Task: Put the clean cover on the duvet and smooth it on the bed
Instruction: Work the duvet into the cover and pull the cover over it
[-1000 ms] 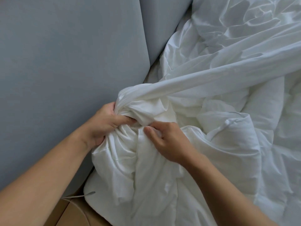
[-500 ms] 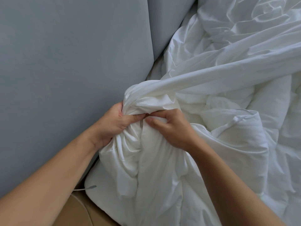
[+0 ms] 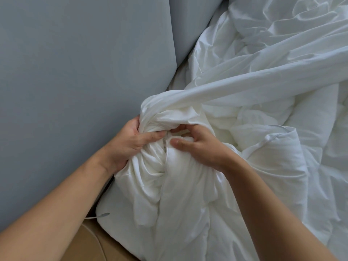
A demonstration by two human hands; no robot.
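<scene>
Beside grey padded panels (image 3: 84, 72), the left hand (image 3: 130, 146) clenches the bunched cover (image 3: 148, 166) while the right hand (image 3: 203, 147) pinches the duvet (image 3: 178, 161), apparently seating its corner inside.

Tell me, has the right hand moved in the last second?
Yes. The right hand has crept up the bunched cover, closer to the grey headboard seam.
</scene>
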